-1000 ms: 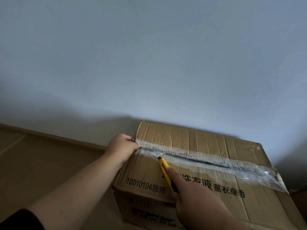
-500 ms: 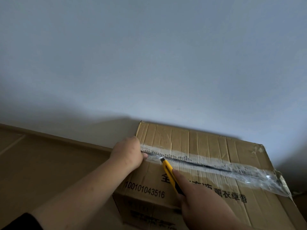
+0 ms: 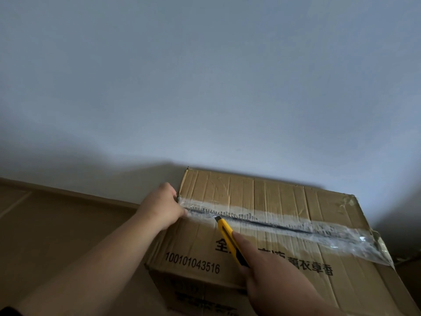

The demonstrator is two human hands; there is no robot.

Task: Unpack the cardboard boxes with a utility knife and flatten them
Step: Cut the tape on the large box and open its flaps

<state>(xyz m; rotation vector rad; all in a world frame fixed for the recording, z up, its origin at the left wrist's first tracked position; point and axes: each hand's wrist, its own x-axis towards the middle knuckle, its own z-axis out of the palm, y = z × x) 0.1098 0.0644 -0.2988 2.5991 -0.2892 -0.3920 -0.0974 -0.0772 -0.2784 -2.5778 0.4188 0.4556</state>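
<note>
- Brown corrugated cardboard box (image 3: 284, 224): lies low and right of centre in the head view, its far edge close to the pale grey wall (image 3: 205, 76). Black characters and the number 100101043516 are printed on the near flap. Both top flaps are shut.
- Strip of clear packing tape (image 3: 284, 221): runs along the centre seam from the left edge to the right corner, wrinkled, with a loose tail hanging off the right end.
- Yellow plastic utility knife (image 3: 230, 240): its tip rests on the tape near the seam's left end, and the body slants back toward the person.
- Right hand (image 3: 273, 277): grips the knife handle, forefinger laid along its spine.
- Left hand (image 3: 163, 208): sits at the box's left edge where the seam ends, fingers (image 3: 175, 199) curled over that edge, just beside the knife tip. Whether they pinch the tape end or merely steady the box cannot be told.
- Step in hand, by judgement: slitting the seam tape, early in the task; unpacking and flattening are not yet done.
- Next move calls for: a shallow, steady draw of the blade along the seam to the right, away from the bracing hand.
- Brown floor (image 3: 57, 224): lies to the left of the box.
</note>
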